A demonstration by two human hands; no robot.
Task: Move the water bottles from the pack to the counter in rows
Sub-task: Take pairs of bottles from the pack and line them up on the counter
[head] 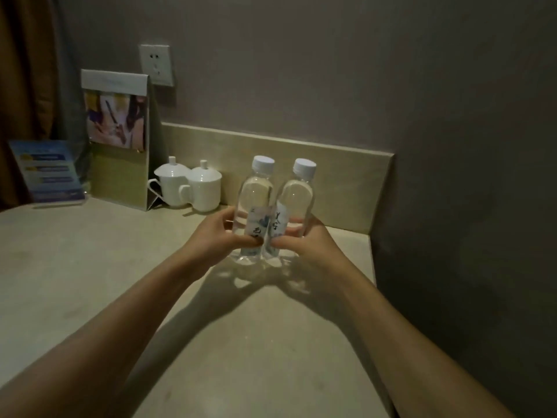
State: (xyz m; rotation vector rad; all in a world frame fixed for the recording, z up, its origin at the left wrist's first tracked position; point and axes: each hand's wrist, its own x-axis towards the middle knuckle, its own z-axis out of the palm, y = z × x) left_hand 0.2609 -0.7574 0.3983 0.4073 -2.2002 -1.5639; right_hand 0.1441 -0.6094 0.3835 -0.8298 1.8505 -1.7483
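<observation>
Left hand (221, 236): wrapped round the left water bottle (253, 212), steadying it upright.
Right hand (304, 245): clasping the right water bottle (291, 215), nudged against its neighbour to start a row, I'd judge.

**Dim corner, beige counter against grey walls**

Low light overall, shadows falling toward the camera across the counter (90, 267). Counter surface is pale beige, matte, with a matching upstand (301, 158) along the back wall. Back wall (301, 70) is plain grey; a 2nd grey wall (467, 206) closes the right side, forming a corner. White wall socket (156, 65) sits above the upstand, left of centre. Brown curtain (24, 86) hangs at far left. On the counter by the back wall: a standing paper bag (119, 140) with a printed picture, a blue leaflet stand (48, 171) left of it, and 2 white lidded cups (188, 185) touching each other, right of the bag.
</observation>
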